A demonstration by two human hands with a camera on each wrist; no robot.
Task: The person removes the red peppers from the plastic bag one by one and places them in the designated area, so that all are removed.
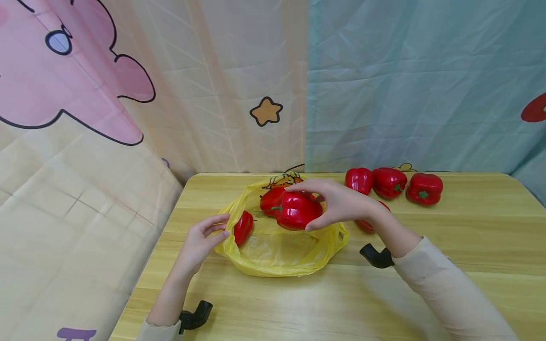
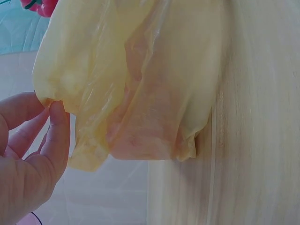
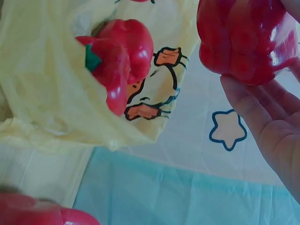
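Observation:
A yellow plastic bag (image 1: 281, 265) lies with its mouth spread wide on the wooden table. My left hand (image 1: 204, 242) pinches the bag's left rim between thumb and fingers; the left wrist view shows the thin film (image 2: 93, 93) hanging from the fingertips. Over the bag's opening, my right hand (image 1: 339, 201) holds a glossy red bell pepper (image 1: 298, 211) with a green stem, gripped from the far side and right. Inside the bag, one red pepper (image 1: 243, 228) lies by the left wall and another (image 1: 269, 201) sits behind the held one, partly hidden by it.
Right of the bag, several red bell peppers stand near the table's back edge, among them one (image 1: 424, 189) at the far right. Another pepper (image 1: 365, 226) lies closer, partly covered by my right forearm. A patterned curtain (image 1: 230, 94) hangs behind the wooden table (image 1: 469, 246).

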